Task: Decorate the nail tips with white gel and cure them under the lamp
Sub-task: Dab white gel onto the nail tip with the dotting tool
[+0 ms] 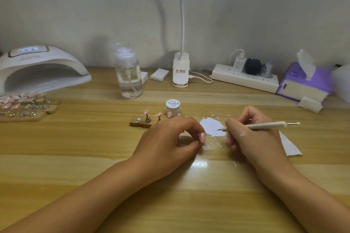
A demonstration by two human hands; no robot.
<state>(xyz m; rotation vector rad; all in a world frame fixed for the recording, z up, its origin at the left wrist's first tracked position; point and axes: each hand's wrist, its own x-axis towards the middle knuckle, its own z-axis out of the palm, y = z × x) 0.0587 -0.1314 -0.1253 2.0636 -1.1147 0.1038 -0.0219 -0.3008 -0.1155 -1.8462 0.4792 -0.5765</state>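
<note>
Pinching a pink nail tip in the left grip, just in front of the gel jar; clasping a brush in the right grip, pointing its tip at white gel right of the jar.

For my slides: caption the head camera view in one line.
Right hand holds a fine brush over a white patch while left hand pinches a pink nail tip, curing lamp at left.

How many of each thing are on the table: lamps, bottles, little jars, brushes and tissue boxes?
Lamps: 2, the nail lamp and the clip lamp
Pump bottle: 1
Gel jar: 1
Brush: 1, in the right hand
Tissue box: 1
Total: 6
</note>
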